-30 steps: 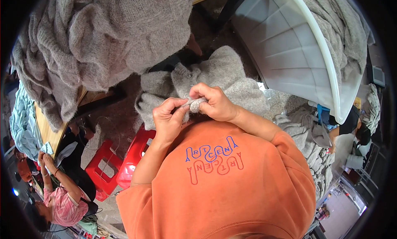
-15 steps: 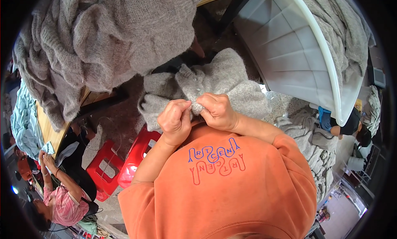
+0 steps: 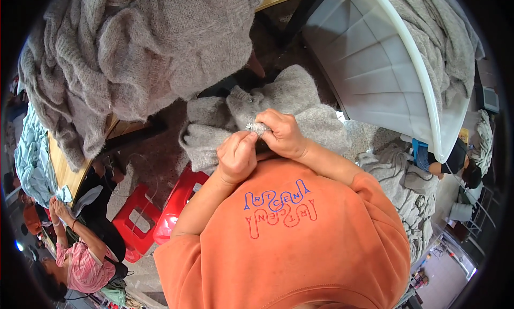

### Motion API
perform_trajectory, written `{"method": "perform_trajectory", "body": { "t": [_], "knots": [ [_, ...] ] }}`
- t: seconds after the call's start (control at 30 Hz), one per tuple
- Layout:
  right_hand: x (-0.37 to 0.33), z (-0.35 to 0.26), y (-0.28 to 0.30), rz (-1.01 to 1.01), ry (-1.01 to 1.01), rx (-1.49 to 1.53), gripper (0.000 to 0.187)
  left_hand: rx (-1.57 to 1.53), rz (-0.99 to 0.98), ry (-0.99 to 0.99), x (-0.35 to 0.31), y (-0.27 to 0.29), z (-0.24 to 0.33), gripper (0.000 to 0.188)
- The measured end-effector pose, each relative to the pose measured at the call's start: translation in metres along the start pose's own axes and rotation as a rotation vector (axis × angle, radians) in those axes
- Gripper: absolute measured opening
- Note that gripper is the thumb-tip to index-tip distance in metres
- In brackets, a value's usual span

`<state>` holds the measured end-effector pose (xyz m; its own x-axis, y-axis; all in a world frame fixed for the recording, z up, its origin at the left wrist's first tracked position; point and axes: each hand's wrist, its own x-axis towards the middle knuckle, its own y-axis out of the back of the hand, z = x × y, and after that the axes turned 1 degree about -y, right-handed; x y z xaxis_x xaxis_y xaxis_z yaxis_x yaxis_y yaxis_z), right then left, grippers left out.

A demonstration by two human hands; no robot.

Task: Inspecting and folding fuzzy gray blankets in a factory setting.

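A fuzzy grey knitted garment (image 3: 302,97) lies bunched across my lap, with folds spreading left and right. One small edge of it, paler and rolled up, stands between my two hands. My right hand (image 3: 284,135) pinches that edge between thumb and bent fingers. Just below and left, my left hand (image 3: 237,156) is closed, its fingertips pressed together close to the same edge; whatever they hold is too small to make out. A small shiny spot shows on the knit beyond my hands.
A heap of grey knitwear (image 3: 160,47) covers the table at far left. At right stands a large white plastic bin (image 3: 375,57) with more knitwear. Red stools (image 3: 139,215) stand at my left. A co-worker in a pink top (image 3: 88,266) handles pale blue fabric (image 3: 35,154).
My left hand has moved slightly down and right. My right hand has lifted a little, and more of the rolled garment edge shows between them.
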<state>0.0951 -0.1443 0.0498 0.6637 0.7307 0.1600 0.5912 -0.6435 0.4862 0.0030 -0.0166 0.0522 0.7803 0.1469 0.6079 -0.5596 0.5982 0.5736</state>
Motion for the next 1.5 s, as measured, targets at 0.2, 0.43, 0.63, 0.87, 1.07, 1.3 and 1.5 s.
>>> {"method": "perform_trajectory", "body": {
  "t": [0.2,0.43,0.63,0.87,1.07,1.3,1.5],
  "knots": [
    [-0.046,0.053,0.072,-0.450,-0.579,-0.773,0.075,0.334,-0.682,0.394,-0.062,0.033,-0.070,0.089],
    [-0.056,0.140,0.046,0.102,-0.421,-0.309,0.029,0.229,-0.201,0.716,-0.073,-0.002,-0.100,0.042],
    [-0.023,0.060,0.116,0.668,-0.250,0.557,0.030,-0.571,-0.118,0.403,0.129,-0.045,0.018,0.024],
    [-0.093,-0.011,0.297,1.565,0.492,0.425,0.044,-0.811,-0.278,-0.062,0.289,-0.093,0.164,0.081],
    [-0.083,0.035,0.162,0.917,-0.177,-0.216,0.047,-0.577,-0.663,0.034,0.217,-0.105,0.109,0.050],
    [-0.075,0.051,0.118,-0.059,-0.240,-0.216,0.035,0.431,0.196,-0.386,0.260,0.053,0.003,0.050],
    [-0.039,0.040,0.096,-0.265,-0.228,-0.485,0.036,1.149,0.426,0.235,0.291,0.227,-0.108,0.073]
  ]
}}
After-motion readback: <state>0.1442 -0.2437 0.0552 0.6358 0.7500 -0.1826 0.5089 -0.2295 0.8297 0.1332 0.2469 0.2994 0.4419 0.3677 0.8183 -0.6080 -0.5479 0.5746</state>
